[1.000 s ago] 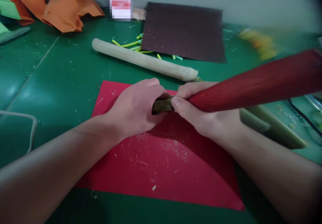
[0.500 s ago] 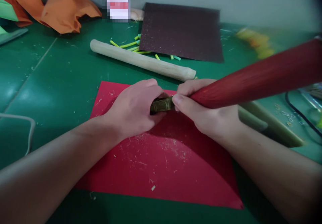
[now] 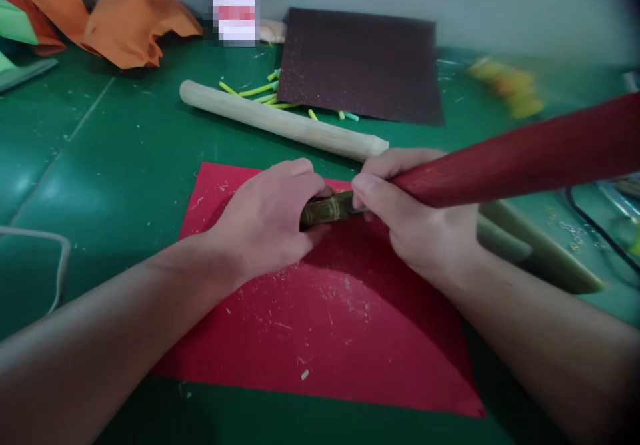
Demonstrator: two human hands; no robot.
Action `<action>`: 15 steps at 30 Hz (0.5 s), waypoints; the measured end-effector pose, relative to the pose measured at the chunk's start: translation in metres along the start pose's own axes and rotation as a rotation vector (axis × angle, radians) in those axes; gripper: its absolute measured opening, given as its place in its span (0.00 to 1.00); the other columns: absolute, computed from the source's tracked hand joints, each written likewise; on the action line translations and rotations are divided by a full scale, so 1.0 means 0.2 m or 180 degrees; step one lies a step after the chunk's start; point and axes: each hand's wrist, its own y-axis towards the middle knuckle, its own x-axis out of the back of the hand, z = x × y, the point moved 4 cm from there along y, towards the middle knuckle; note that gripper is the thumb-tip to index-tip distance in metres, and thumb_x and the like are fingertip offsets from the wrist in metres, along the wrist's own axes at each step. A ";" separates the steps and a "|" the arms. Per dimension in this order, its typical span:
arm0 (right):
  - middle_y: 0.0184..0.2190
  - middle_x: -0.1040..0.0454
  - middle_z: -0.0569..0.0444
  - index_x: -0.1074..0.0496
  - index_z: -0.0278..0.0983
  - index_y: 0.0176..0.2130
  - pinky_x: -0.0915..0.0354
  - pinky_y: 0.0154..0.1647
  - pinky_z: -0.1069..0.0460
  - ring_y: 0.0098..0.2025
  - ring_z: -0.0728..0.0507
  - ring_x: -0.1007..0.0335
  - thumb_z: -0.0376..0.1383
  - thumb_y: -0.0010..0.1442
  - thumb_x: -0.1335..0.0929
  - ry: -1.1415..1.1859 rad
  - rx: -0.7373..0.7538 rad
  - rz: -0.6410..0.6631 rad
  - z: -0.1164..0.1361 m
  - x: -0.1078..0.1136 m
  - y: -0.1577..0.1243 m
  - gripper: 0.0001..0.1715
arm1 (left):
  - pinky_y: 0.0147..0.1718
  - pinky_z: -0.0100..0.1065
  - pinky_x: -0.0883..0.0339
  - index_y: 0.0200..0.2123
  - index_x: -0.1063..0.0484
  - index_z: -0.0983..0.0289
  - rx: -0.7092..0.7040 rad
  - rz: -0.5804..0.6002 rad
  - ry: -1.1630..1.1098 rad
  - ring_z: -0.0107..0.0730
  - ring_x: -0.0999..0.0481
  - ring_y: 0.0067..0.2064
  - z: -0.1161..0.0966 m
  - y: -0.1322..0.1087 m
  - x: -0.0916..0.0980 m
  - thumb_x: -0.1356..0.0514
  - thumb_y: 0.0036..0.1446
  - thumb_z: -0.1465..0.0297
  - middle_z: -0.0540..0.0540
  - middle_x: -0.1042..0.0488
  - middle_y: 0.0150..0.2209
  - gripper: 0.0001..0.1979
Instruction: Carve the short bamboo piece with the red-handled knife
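Observation:
My left hand (image 3: 273,218) is wrapped round a short dark green-brown bamboo piece (image 3: 325,211) and presses it down over a red sheet (image 3: 310,338). In my right hand (image 3: 415,218) is a carving tool (image 3: 520,158) with a long, thick red handle rising to the right. Its metal end, just peeking out from under my fingers, is at the right end of the bamboo. My fingers hide most of the blade. Fine pale shavings lie scattered over the red sheet.
Beyond my hands a pale wooden stick (image 3: 280,121) lies across the green table (image 3: 100,185). A dark brown sheet (image 3: 360,65) rests on yellow-green sticks (image 3: 257,89). Crumpled orange sheets (image 3: 125,21) lie back left, green bamboo-like pieces (image 3: 555,251) at right, a pale cable (image 3: 63,258) at left.
My right hand and the carving tool have slid slightly right, away from my left hand, and the handle sits lower. More of the bamboo shows between my hands. My left hand stays put.

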 end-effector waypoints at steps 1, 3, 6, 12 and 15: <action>0.18 0.33 0.60 0.33 0.40 0.19 0.38 0.26 0.52 0.23 0.49 0.36 0.31 0.56 0.31 0.0006 0.0026 0.0125 0.00 0.00 0.00 0.16 | 0.26 0.34 0.47 0.31 0.31 0.64 0.0007 -0.0010 -0.0002 0.30 0.35 0.31 0.00 0.00 0.00 0.39 0.56 0.68 0.51 0.35 0.30 0.05; 0.17 0.34 0.60 0.34 0.39 0.19 0.41 0.23 0.52 0.21 0.51 0.39 0.31 0.55 0.31 -0.0031 0.0080 0.0377 0.01 -0.01 0.00 0.16 | 0.25 0.34 0.49 0.29 0.33 0.64 -0.0006 -0.0046 -0.0017 0.29 0.37 0.30 0.00 0.00 0.00 0.39 0.56 0.69 0.50 0.36 0.30 0.07; 0.17 0.35 0.60 0.35 0.40 0.18 0.43 0.21 0.53 0.20 0.51 0.40 0.30 0.55 0.32 -0.0140 0.0094 0.0566 0.01 -0.01 0.00 0.16 | 0.25 0.34 0.50 0.27 0.35 0.64 -0.0023 -0.0033 -0.0044 0.29 0.38 0.30 0.00 0.01 0.01 0.40 0.56 0.69 0.50 0.37 0.29 0.08; 0.19 0.32 0.60 0.34 0.42 0.21 0.37 0.24 0.51 0.22 0.48 0.35 0.31 0.55 0.30 -0.0068 0.0146 0.0353 0.01 -0.02 -0.02 0.15 | 0.24 0.34 0.50 0.28 0.34 0.64 0.0003 0.0018 0.0006 0.30 0.38 0.30 0.00 0.01 0.01 0.40 0.56 0.68 0.51 0.37 0.29 0.07; 0.20 0.30 0.60 0.33 0.42 0.22 0.34 0.28 0.50 0.24 0.48 0.32 0.31 0.56 0.30 0.0048 0.0173 0.0055 0.02 -0.02 -0.02 0.15 | 0.24 0.34 0.50 0.28 0.34 0.64 0.0013 -0.0055 0.0028 0.29 0.38 0.30 0.01 0.00 0.01 0.39 0.56 0.67 0.51 0.36 0.29 0.08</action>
